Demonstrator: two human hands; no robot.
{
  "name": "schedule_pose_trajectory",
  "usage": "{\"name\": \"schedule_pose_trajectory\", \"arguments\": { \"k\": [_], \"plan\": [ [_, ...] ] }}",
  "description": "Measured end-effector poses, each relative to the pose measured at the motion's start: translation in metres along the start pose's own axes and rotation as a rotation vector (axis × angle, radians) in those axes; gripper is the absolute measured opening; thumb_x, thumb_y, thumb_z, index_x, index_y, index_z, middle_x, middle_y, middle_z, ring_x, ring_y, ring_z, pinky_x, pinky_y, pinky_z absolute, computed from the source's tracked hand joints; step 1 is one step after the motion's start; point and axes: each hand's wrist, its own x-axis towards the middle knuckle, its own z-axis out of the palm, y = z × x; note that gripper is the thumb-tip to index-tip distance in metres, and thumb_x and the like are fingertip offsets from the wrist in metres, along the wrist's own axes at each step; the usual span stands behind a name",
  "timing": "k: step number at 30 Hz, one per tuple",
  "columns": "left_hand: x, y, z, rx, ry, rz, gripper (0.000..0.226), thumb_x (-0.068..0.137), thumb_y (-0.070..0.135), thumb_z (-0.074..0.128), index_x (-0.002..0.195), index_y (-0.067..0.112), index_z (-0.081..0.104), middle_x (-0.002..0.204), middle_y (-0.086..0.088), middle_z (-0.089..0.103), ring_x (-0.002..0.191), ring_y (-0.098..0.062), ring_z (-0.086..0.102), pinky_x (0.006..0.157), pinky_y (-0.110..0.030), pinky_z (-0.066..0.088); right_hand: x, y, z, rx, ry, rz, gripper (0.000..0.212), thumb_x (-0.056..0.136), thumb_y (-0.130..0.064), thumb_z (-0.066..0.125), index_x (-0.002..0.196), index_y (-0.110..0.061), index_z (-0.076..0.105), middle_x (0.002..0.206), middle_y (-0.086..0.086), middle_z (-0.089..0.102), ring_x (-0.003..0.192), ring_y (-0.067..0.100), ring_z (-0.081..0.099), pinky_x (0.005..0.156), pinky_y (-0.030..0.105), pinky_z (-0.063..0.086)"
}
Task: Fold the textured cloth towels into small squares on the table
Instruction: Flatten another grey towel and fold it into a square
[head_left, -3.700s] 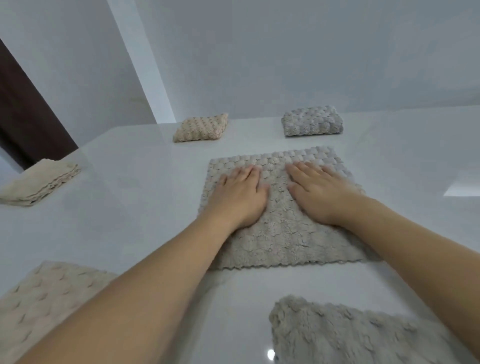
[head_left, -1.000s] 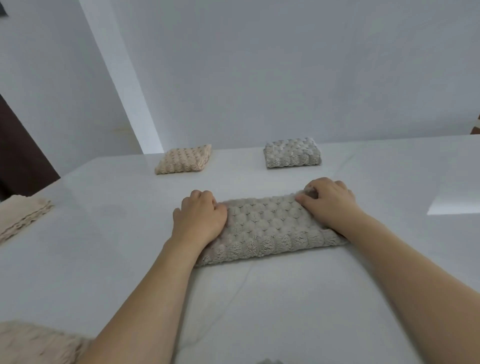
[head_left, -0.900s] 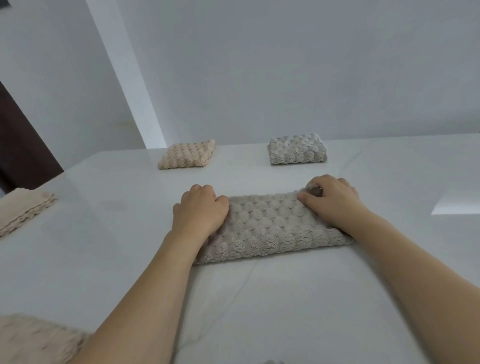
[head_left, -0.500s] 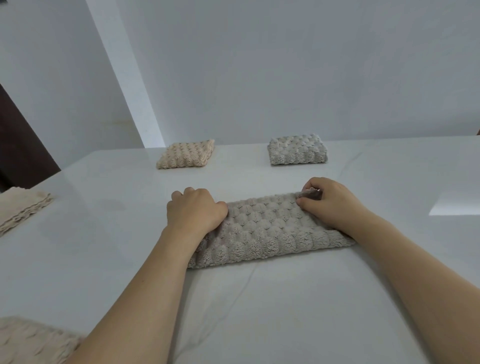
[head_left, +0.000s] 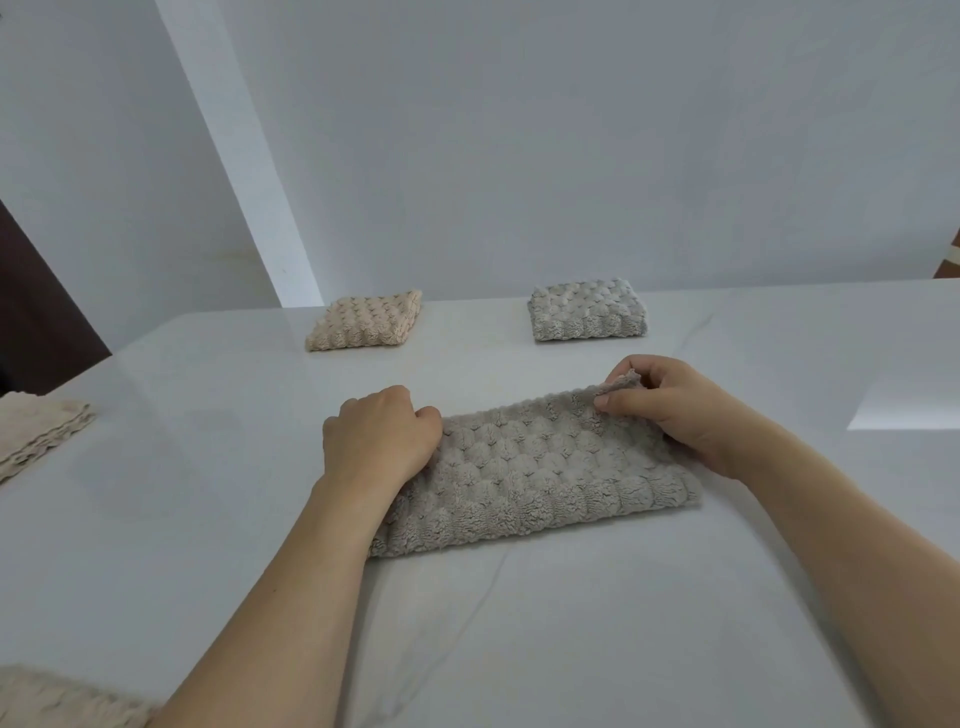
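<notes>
I see two small squares (head_left: 587, 317) done by the table's far edge, while my left hand (head_left: 379, 441) and right hand (head_left: 670, 410) pinch a half-folded gray towel (head_left: 535, 478).

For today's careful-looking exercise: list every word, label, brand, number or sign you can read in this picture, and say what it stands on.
None: no readable text shows in the head view.
The grey towel held by the left hand and right hand, the folded beige towel, the folded grey towel, the table and the wall bear no visible lettering or tags.
</notes>
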Motion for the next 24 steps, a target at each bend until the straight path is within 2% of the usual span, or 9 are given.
{"name": "schedule_pose_trajectory", "arguments": {
  "k": [3,7,12,16,18,20,24],
  "plan": [
    [0.0,0.0,0.002,0.034,-0.005,-0.001,0.026,0.09,0.034,0.039,0.082,0.014,0.053,0.08,-0.001,0.056,0.086,-0.029,0.052,0.075,-0.037,0.038,0.002,0.0,-0.002,-0.018,-0.027,0.009,0.015,0.081,0.001,0.071,0.08,-0.009,0.06,0.079,0.013,0.056,0.071,0.023,0.056,0.063,0.03,0.047],
    [-0.001,-0.001,0.004,0.023,-0.002,-0.005,0.024,0.09,0.032,0.038,0.08,0.014,0.051,0.078,-0.001,0.055,0.086,-0.029,0.05,0.074,-0.037,0.036,0.002,0.003,-0.001,0.064,0.024,-0.033,0.016,0.081,0.003,0.07,0.078,-0.008,0.059,0.073,0.01,0.059,0.062,0.017,0.06,0.054,0.025,0.052],
    [-0.002,0.0,0.004,0.015,-0.005,-0.006,0.022,0.091,0.027,0.036,0.082,0.013,0.051,0.082,-0.003,0.057,0.087,-0.029,0.049,0.076,-0.038,0.037,0.005,0.008,-0.002,0.136,0.072,-0.048,0.013,0.08,0.004,0.07,0.083,-0.007,0.064,0.076,0.013,0.065,0.064,0.02,0.064,0.061,0.028,0.057],
    [-0.002,0.001,0.003,0.017,-0.011,-0.008,0.024,0.093,0.026,0.032,0.083,0.013,0.049,0.085,-0.004,0.057,0.088,-0.03,0.047,0.079,-0.039,0.038,0.006,0.009,-0.004,0.235,0.128,-0.072,0.002,0.084,-0.004,0.067,0.084,-0.003,0.068,0.076,0.013,0.066,0.065,0.021,0.061,0.059,0.024,0.053],
    [-0.003,0.001,0.003,0.016,-0.008,-0.013,0.024,0.094,0.026,0.032,0.085,0.013,0.05,0.085,-0.004,0.057,0.088,-0.029,0.047,0.078,-0.039,0.036,0.007,0.01,-0.004,0.19,0.184,-0.076,0.004,0.085,-0.004,0.067,0.085,-0.002,0.07,0.074,0.012,0.065,0.062,0.018,0.058,0.056,0.022,0.048],
    [-0.003,0.001,0.003,0.013,-0.007,-0.015,0.024,0.094,0.025,0.032,0.087,0.012,0.051,0.084,-0.003,0.057,0.087,-0.029,0.048,0.078,-0.039,0.035,0.009,0.011,-0.002,0.122,0.233,-0.083,0.003,0.085,-0.003,0.067,0.086,-0.002,0.07,0.069,0.007,0.063,0.052,0.008,0.056,0.05,0.017,0.045],
    [-0.002,0.0,0.003,0.008,-0.018,-0.015,0.022,0.094,0.024,0.032,0.091,0.013,0.051,0.087,-0.003,0.058,0.089,-0.029,0.048,0.078,-0.039,0.035,0.012,0.014,-0.001,0.011,0.317,-0.114,0.007,0.085,-0.003,0.068,0.086,-0.009,0.071,0.068,0.002,0.06,0.042,-0.002,0.048,0.045,0.011,0.039]
  ]
}}
